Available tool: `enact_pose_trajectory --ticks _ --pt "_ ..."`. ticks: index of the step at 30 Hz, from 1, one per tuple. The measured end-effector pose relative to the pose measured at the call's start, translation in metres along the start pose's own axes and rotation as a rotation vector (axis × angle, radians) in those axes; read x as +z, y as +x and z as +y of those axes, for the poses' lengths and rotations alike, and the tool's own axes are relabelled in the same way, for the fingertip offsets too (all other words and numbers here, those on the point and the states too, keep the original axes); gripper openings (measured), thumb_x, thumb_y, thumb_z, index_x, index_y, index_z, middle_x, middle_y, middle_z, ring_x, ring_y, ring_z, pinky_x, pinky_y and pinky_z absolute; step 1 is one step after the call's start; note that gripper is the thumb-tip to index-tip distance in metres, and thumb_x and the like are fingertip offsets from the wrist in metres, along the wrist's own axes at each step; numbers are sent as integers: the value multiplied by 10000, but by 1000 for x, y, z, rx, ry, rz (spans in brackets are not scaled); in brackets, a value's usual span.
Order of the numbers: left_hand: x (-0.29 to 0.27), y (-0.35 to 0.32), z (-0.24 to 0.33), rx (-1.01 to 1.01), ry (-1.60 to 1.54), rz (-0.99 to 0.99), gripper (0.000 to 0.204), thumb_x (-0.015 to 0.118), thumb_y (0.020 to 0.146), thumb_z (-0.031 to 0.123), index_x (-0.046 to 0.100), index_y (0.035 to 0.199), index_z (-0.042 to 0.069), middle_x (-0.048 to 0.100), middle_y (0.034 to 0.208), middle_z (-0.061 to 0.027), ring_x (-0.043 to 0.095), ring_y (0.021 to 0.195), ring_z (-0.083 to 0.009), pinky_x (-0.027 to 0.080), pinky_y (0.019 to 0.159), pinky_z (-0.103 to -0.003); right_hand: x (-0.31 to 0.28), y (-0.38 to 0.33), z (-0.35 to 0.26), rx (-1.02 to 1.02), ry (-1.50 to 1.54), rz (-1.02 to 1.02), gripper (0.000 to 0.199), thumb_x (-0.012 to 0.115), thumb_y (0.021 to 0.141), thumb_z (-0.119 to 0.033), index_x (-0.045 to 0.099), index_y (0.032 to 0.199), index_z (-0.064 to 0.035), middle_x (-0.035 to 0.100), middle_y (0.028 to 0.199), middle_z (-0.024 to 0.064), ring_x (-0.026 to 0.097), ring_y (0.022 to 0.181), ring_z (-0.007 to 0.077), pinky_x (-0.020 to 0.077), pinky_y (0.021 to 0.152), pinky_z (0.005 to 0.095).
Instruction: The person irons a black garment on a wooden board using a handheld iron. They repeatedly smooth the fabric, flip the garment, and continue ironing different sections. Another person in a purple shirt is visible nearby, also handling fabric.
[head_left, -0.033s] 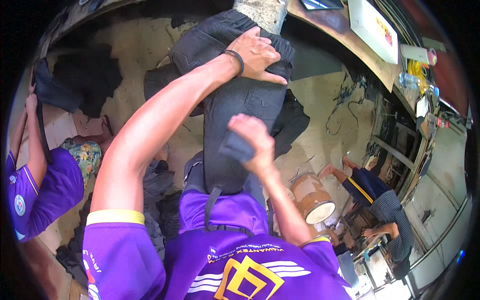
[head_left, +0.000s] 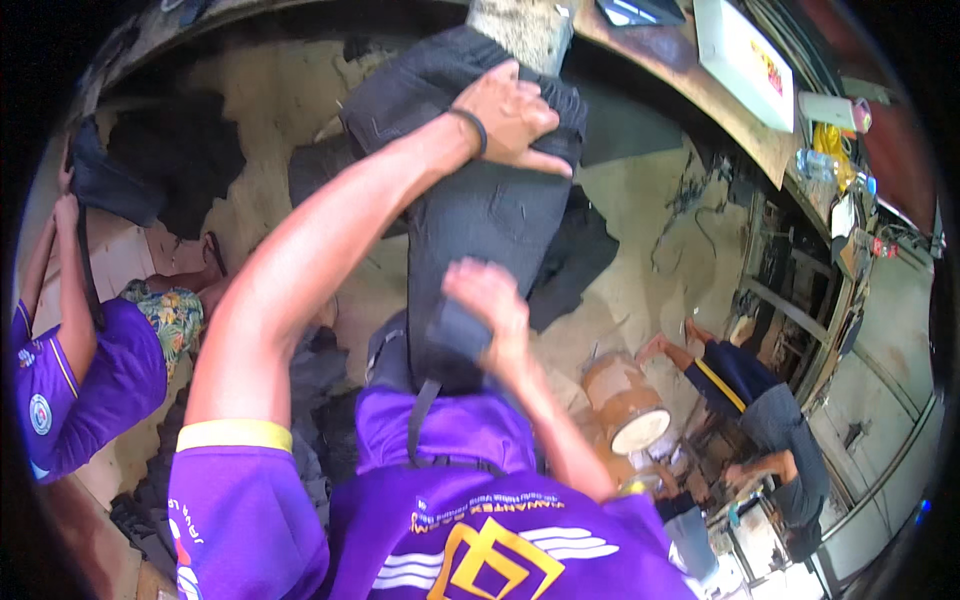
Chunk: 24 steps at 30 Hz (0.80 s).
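A pair of black jeans lies stretched lengthwise in front of me, its waist end away from me and its leg end against my lap. My left hand rests flat on the jeans near the waistband, thumb stretched to the right. Closer to me, my right hand grips a dark rectangular pad over the lower part of the leg. Motion smears this hand and the pad, so the pad's exact kind is unclear. Beneath the waist end shows a pale, rough-surfaced support.
Dark garments lie on the floor at left and around my legs. A person in purple handles dark cloth at far left; another person bends at right. A brown drum stands nearby. The wooden table holds a white box.
My right hand has slid with the pad down the leg toward me. The left hand stays at the waistband.
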<state>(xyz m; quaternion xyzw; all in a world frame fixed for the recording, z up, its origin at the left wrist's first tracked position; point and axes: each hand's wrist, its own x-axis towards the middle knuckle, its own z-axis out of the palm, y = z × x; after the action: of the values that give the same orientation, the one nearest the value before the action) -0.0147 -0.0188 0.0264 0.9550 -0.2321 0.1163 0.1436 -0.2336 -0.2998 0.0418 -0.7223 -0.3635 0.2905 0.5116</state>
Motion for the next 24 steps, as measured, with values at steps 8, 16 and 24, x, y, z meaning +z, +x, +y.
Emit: enact_pose_trajectory --ticks 8,16,24 --pt "-3 -28 -22 -162 144 168 736 675 784 860 644 683 132 629 783 -10 582 882 -210 404 858 -431 -47 62 -23 -225 -22 -21 738 795 623 -4 716 1355 -50 683 1439 135 608 1391 319 428 1216 475" --pt "-1 -25 -6 -348 192 162 816 680 722 907 710 915 115 656 1064 -66 571 1105 -269 404 962 -499 -64 80 4 -154 -63 -99 544 804 666 -30 752 1208 -57 734 1289 138 651 1293 360 457 1161 498" --pt "79 -188 138 -1113 -736 571 671 431 1138 498 593 1421 -89 676 1298 -354 626 1292 -477 479 1113 -454 -72 148 31 -167 -628 459 812 704 588 93 634 1370 -114 552 1438 166 374 1464 504 300 1262 605"
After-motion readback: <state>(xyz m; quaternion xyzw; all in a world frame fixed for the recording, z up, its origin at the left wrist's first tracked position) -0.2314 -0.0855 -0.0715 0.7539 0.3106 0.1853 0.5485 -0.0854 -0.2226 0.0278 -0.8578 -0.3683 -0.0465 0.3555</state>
